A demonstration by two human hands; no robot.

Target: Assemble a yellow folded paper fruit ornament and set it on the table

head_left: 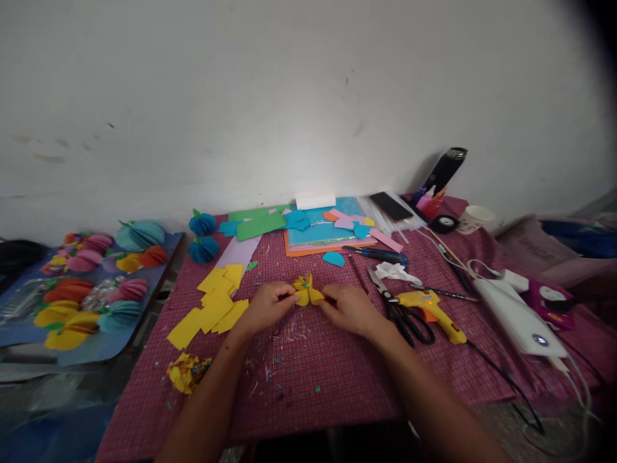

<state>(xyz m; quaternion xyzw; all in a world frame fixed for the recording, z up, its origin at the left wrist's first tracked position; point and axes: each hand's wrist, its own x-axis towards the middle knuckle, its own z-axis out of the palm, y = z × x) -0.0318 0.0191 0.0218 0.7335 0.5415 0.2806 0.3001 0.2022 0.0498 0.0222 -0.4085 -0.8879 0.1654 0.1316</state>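
Observation:
Between my hands, at the middle of the table, is a yellow paper ornament (pixel 308 294) with fanned folds and a bit of green at its centre. My left hand (pixel 268 305) pinches its left edge between thumb and fingers. On the opposite side my right hand (pixel 351 308) grips the right edge the same way. Left of my left hand lie several yellow paper pieces (pixel 218 305). Scissors (pixel 402 315) with black handles and a yellow glue gun (pixel 431 311) rest to the right of my right hand.
A red checked cloth (pixel 308 399) covers the table, strewn with paper scraps. Coloured sheets (pixel 328 225), a phone (pixel 390 206) and a black flask (pixel 446 168) stand or lie at the back. A white power bank (pixel 518 318) trails cables at right. Finished paper pumpkins (pixel 137 235) fill a left-hand board.

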